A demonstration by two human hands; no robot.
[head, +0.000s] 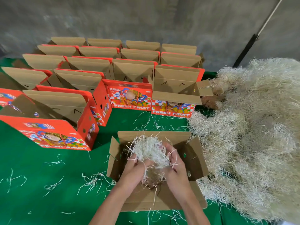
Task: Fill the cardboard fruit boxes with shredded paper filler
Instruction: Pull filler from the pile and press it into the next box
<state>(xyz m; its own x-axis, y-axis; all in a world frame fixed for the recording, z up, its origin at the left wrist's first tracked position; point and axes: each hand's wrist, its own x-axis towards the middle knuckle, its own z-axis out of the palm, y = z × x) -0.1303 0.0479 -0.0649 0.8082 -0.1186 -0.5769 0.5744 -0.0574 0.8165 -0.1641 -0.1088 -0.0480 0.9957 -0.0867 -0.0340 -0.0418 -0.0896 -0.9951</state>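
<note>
An open cardboard fruit box [197, 161] stands on the green table in front of me, its flaps spread. Over its opening my left hand [134, 169] and my right hand [175, 166] together grip a bunch of pale shredded paper [149, 150], one hand on each side. Strands hang from the bunch down into the box. A big heap of the same shredded paper [253, 130] lies on the right, touching the box's right flap.
Several open red "FRESH FRUIT" boxes [131, 98] stand in rows across the back and left of the green cloth [32, 168]. Loose paper strands [92, 181] lie scattered around. A grey wall and a dark pole [245, 51] are behind.
</note>
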